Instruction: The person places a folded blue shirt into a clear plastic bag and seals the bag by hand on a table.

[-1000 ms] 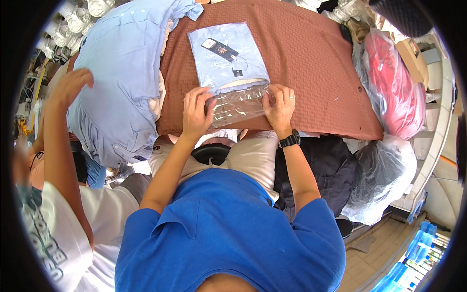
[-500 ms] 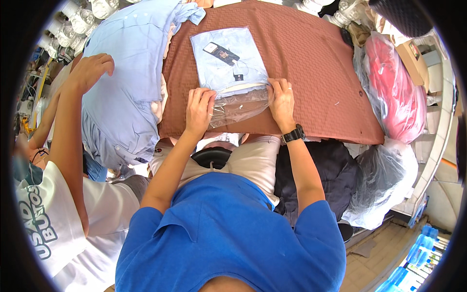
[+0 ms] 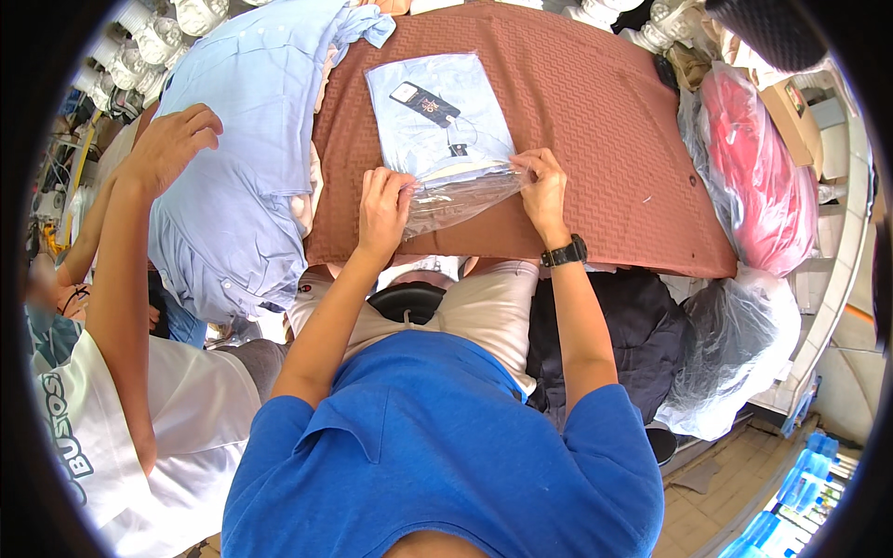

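Item: folded lt-blue shirt (image 3: 437, 112) in clear bag (image 3: 460, 191), flat on brown tabletop (image 3: 595, 121); bag mouth now drawn tighter vs 1 s ago, pinched shut by L hand (image 3: 386, 209) & R hand (image 3: 542, 186) fingers, so bagging judged near done.

Table under a brown woven cloth (image 3: 595, 121)

On it – a folded light-blue shirt in a clear plastic bag (image 3: 442, 121), and at its left edge a heap of light-blue shirts (image 3: 242, 158).
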{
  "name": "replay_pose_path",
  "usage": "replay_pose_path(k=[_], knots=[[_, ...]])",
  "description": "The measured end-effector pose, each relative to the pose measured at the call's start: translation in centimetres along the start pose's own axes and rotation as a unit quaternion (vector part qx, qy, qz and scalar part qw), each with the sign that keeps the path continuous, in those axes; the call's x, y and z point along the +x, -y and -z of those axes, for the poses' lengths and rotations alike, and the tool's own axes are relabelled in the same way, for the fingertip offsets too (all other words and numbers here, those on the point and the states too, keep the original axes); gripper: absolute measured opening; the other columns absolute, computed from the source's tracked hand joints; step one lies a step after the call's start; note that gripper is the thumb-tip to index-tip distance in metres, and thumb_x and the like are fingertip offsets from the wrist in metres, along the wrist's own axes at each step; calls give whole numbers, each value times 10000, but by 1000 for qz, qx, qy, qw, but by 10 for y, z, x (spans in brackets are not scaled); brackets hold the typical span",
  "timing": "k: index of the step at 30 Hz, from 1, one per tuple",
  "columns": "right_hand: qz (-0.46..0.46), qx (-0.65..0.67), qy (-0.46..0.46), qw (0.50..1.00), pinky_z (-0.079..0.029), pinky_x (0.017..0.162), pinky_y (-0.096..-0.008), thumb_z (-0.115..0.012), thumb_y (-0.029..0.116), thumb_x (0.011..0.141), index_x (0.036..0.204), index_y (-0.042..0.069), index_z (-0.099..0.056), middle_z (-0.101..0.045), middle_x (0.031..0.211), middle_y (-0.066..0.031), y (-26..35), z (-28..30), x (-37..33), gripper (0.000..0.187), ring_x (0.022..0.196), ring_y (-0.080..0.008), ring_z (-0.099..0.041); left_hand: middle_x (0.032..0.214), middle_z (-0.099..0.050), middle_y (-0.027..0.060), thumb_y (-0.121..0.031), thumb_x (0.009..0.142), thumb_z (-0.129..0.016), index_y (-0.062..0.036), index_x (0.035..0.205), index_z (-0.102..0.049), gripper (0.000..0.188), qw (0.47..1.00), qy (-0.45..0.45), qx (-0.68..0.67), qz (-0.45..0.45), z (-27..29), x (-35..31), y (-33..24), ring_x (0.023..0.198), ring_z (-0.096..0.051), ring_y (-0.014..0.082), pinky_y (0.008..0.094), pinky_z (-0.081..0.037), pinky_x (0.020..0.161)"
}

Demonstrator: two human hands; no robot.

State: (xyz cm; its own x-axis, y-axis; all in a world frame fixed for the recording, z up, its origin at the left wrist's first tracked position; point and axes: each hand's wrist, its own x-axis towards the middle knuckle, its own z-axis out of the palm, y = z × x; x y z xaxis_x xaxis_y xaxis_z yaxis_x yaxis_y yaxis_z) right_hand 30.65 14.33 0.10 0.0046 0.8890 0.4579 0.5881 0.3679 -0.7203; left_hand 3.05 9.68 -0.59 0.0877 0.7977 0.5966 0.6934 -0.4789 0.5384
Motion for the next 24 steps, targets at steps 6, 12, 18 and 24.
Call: replay_pose_path(k=[6,12,18,24], knots=[[44,24,15,999,-510,702,-359,-669,-103,830,961,-4,-704,-622,983,-116,6,2,-3,168,820,-279,-631,955,-572,142,2,872,-665,-15,945,-630,83,999,-6,-31,-7,0,0,5,910,-539,355,455,-459,805],[134,-88,40,986,-505,830,-425,-665,-64,839,1070,8,-642,-577,1065,-138,4,-1,-11,243,966,-344,-568,953,-571,135,-33,868,-688,-22,1003,-654,140,1000,-2,10,-24,4,6,0,921,-543,350,448,-461,813],[121,-110,36,986,-497,848,-431,-672,-59,838,1056,21,-680,-590,1032,-134,14,-1,-12,232,977,-343,-552,937,-568,128,-23,865,-692,-25,1036,-690,171,998,7,7,-58,2,10,4,913,-556,336,433,-472,789],[141,-102,41,984,-506,789,-422,-677,-69,829,951,13,-687,-590,919,-124,9,-3,-9,146,899,-336,-569,915,-566,134,29,862,-674,-12,990,-673,135,999,10,-24,-35,0,5,13,879,-565,342,439,-481,762]])
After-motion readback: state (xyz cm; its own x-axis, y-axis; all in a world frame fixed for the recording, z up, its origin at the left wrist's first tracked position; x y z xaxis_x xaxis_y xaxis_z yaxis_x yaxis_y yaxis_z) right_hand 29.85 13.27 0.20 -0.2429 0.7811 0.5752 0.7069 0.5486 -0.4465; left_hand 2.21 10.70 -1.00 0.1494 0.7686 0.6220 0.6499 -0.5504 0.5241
